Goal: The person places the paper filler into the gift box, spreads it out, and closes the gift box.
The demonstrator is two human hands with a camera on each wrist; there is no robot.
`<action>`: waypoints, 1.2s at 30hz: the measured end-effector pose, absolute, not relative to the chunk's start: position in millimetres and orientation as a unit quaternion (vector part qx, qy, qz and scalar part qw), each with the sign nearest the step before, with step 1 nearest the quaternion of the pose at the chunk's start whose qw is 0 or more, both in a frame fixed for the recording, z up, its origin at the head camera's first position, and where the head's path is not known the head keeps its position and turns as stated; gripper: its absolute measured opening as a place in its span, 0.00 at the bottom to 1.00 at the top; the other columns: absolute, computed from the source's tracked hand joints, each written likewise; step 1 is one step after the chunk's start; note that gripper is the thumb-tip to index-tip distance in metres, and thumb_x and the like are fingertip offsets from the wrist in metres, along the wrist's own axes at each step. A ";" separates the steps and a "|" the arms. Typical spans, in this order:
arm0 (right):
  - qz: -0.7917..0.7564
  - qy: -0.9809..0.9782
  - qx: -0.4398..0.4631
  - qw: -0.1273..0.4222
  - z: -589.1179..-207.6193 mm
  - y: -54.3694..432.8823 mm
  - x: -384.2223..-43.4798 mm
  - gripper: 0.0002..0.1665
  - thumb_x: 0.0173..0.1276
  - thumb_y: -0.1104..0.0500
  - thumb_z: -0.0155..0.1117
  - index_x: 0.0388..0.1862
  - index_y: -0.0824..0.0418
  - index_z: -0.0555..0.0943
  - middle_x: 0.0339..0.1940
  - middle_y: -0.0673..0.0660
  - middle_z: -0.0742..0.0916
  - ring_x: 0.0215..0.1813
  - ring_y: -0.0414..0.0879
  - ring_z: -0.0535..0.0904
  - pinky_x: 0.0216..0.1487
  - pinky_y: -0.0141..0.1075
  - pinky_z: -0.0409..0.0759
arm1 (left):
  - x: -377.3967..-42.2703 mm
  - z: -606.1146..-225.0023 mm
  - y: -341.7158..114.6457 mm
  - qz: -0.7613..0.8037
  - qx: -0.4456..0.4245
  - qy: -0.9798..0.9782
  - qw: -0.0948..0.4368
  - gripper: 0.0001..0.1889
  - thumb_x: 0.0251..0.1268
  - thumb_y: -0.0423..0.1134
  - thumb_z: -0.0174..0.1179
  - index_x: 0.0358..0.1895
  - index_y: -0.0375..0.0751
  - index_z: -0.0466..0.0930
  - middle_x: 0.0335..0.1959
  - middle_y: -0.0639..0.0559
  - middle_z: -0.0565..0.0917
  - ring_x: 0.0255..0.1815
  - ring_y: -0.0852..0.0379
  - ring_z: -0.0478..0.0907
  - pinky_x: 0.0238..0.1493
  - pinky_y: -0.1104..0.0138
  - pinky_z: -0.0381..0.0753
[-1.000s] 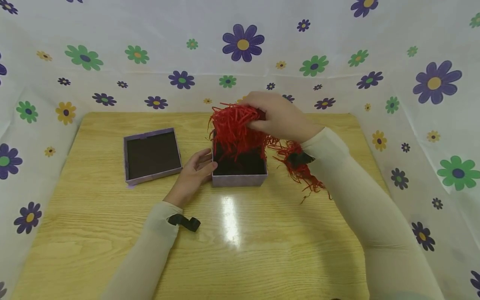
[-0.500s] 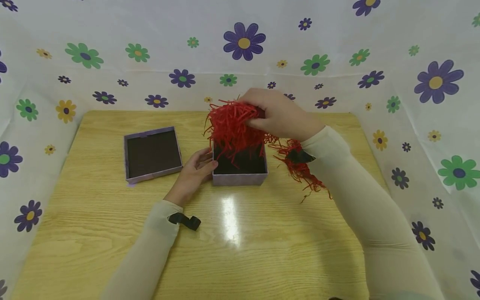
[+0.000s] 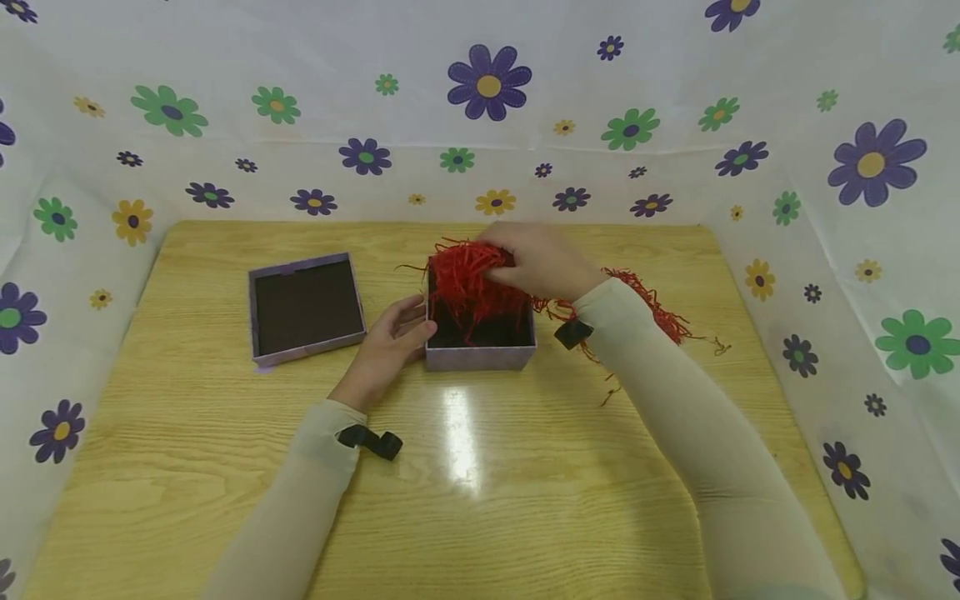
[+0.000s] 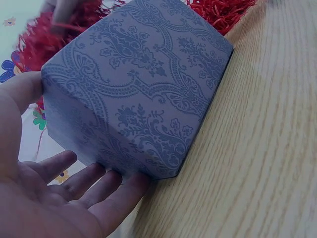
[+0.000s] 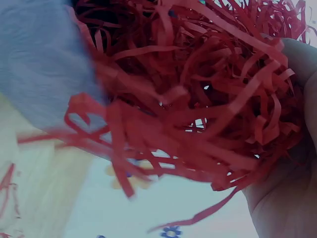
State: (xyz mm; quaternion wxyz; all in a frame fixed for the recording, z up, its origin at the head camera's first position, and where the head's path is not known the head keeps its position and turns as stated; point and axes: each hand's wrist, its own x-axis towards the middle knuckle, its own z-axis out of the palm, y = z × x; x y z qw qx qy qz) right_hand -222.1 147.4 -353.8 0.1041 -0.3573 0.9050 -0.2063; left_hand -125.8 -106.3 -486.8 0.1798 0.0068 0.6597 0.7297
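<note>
An open patterned lilac box [image 3: 480,359] with a dark inside stands on the table. My right hand [image 3: 542,260] grips a big clump of red shredded paper [image 3: 461,279] at the box's far part. Loose strands hang down inside it and past the right rim. In the right wrist view the shreds [image 5: 198,94] fill the space before the palm, beside the box wall [image 5: 44,64]. My left hand [image 3: 384,346] rests against the box's left side with loosely extended fingers. In the left wrist view its thumb touches a top corner and its fingertips [image 4: 126,191] lie along the side wall.
A shallow lid [image 3: 307,308] with a dark inside lies left of the box, open side up. More red shreds [image 3: 660,312] are scattered on the wooden table [image 3: 525,500], partly under the right sleeve. A flowered cloth [image 3: 315,75] surrounds the table's back and sides.
My right hand has come down with the clump of shredded paper, now lower over the box. The right sleeve has shifted left, uncovering other shreds on the table. My left hand stays put.
</note>
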 end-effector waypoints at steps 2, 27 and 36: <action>-0.198 0.906 -0.358 0.109 -365.0 145.7 -224.5 0.21 0.74 0.57 0.69 0.64 0.59 0.82 0.58 0.54 0.86 0.63 0.50 0.80 0.69 0.46 0.76 | -125.9 -487.7 -106.3 0.727 0.007 0.663 0.181 0.38 0.75 0.49 0.64 0.81 0.47 0.58 0.78 0.45 0.66 0.78 0.46 0.64 0.72 0.48 0.72; -0.105 0.884 -0.403 0.212 -435.9 108.8 -204.0 0.24 0.71 0.47 0.73 0.58 0.57 0.81 0.50 0.54 0.85 0.50 0.46 0.81 0.56 0.42 0.81 | -124.6 -485.3 -105.9 0.728 0.004 0.660 0.185 0.38 0.75 0.50 0.64 0.82 0.47 0.58 0.78 0.44 0.65 0.78 0.46 0.63 0.72 0.48 0.73; -0.102 0.880 -0.398 0.241 -439.3 101.3 -205.9 0.25 0.71 0.46 0.73 0.60 0.57 0.81 0.52 0.54 0.85 0.54 0.46 0.81 0.61 0.42 0.80 | -124.9 -485.1 -105.8 0.730 0.005 0.659 0.182 0.38 0.75 0.49 0.64 0.81 0.46 0.58 0.77 0.45 0.66 0.78 0.47 0.64 0.71 0.48 0.73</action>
